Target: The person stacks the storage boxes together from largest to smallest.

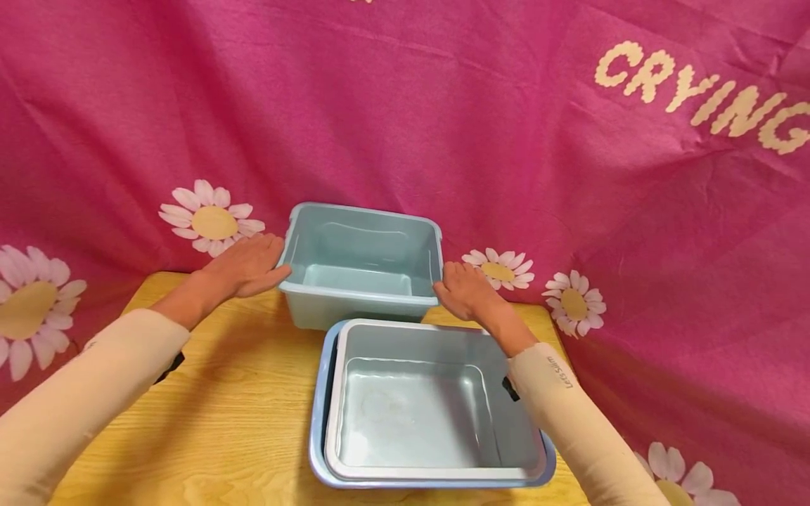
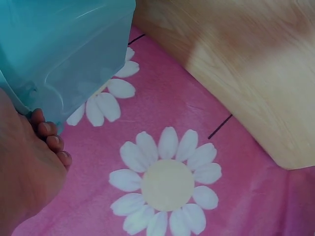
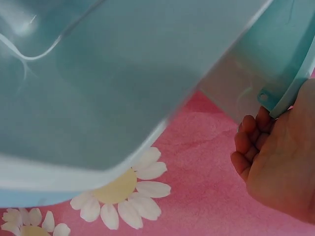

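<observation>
Both hands hold a teal plastic bin by its two short ends, at the back of the table. My left hand grips its left rim, thumb over the top edge; in the left wrist view the fingers curl under that rim. On the opposite end my right hand grips the right rim, and the right wrist view shows its fingers curled beneath the lip beside a small tab with a hole. The teal bin is tipped toward me, showing its bare inside.
In front stands a grey bin nested inside a blue bin, under my right forearm. The wooden table ends close behind the teal bin. A pink curtain with daisies and lettering hangs around the back and sides.
</observation>
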Available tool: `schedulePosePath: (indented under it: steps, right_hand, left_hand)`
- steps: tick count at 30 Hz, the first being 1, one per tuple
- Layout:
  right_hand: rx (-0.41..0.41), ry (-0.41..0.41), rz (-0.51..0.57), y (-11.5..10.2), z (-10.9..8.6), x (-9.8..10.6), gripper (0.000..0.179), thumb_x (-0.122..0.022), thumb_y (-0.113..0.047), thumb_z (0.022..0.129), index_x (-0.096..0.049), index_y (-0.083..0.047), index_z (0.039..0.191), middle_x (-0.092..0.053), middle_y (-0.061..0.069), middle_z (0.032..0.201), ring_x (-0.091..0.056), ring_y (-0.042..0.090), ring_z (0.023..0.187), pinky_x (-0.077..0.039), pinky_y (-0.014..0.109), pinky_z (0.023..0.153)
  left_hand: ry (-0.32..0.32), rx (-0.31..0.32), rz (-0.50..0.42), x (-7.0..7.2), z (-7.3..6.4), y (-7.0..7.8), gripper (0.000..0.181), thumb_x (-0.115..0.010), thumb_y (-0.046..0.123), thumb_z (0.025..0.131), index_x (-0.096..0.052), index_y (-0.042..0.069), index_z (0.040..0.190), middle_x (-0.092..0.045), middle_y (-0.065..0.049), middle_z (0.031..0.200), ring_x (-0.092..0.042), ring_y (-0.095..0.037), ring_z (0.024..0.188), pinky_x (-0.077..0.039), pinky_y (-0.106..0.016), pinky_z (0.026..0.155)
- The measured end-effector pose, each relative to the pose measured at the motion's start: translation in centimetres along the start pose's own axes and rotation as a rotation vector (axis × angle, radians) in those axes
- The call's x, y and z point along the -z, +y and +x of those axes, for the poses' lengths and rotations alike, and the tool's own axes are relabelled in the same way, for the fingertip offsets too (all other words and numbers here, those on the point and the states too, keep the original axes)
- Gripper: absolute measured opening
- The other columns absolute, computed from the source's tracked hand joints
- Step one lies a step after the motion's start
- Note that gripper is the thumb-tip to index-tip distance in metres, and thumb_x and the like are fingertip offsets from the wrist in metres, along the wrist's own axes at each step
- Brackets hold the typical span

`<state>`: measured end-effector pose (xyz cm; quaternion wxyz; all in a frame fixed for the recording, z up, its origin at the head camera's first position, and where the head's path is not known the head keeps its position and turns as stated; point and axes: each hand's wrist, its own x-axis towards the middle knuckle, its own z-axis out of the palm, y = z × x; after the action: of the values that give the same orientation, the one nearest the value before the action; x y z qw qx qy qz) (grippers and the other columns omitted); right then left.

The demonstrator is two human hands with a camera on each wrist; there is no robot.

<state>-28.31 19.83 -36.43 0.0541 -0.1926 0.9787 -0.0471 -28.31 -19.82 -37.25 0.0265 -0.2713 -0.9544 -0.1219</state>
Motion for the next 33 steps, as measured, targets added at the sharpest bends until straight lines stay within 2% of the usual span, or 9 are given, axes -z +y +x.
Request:
schedulePosePath:
  steps: [7, 15, 23, 29, 33]
  right_hand:
    - [0.008, 0.038, 0.026, 0.3, -0.9, 0.5, 0.026, -0.042, -0.024, 0.094, -0.048, -0.001, 0.102, -0.051, 0.011, 0.09, -0.052, 0.03, 0.093, -0.038, 0.046, 0.087]
    - [0.033, 0.114, 0.04, 0.8, -1.8, 1.7, 0.02, -0.044, -0.022, 0.092, -0.049, -0.003, 0.093, -0.05, 0.009, 0.082, -0.052, 0.03, 0.087, -0.038, 0.047, 0.082]
    - [0.048, 0.141, 0.044, 1.2, -2.6, 2.9, 0.02, -0.043, -0.022, 0.093, -0.05, -0.003, 0.095, -0.05, 0.009, 0.083, -0.05, 0.029, 0.084, -0.038, 0.045, 0.078]
    - [0.057, 0.142, 0.059, 1.6, -3.2, 3.8, 0.018, -0.042, -0.022, 0.093, -0.049, -0.006, 0.093, -0.048, 0.007, 0.082, -0.048, 0.028, 0.084, -0.036, 0.044, 0.078]
    - [0.06, 0.149, 0.076, 1.7, -3.8, 4.6, 0.016, -0.043, -0.021, 0.092, -0.049, -0.006, 0.089, -0.047, 0.007, 0.078, -0.048, 0.027, 0.077, -0.036, 0.042, 0.073]
  left_hand:
    - [0.014, -0.026, -0.007, 0.5, -0.2, 0.4, 0.029, -0.051, 0.029, 0.095, -0.051, 0.001, 0.101, -0.047, -0.009, 0.083, -0.047, -0.027, 0.08, -0.037, -0.041, 0.072]
    - [0.067, -0.065, -0.021, 1.9, 0.1, 1.4, 0.024, -0.05, 0.027, 0.093, -0.05, 0.003, 0.096, -0.048, -0.009, 0.083, -0.048, -0.028, 0.079, -0.037, -0.041, 0.07]
    - [0.11, -0.081, -0.008, 3.0, 0.2, 2.3, 0.021, -0.05, 0.025, 0.092, -0.05, 0.004, 0.092, -0.048, -0.007, 0.081, -0.049, -0.028, 0.078, -0.037, -0.041, 0.07]
    - [0.13, -0.058, 0.008, 3.8, 0.3, 3.3, 0.02, -0.052, 0.024, 0.09, -0.05, 0.005, 0.089, -0.046, -0.007, 0.077, -0.048, -0.025, 0.073, -0.038, -0.04, 0.065]
    - [0.121, -0.028, 0.035, 4.6, 0.2, 4.0, 0.019, -0.053, 0.024, 0.089, -0.049, 0.005, 0.088, -0.046, -0.007, 0.077, -0.048, -0.025, 0.073, -0.039, -0.039, 0.066]
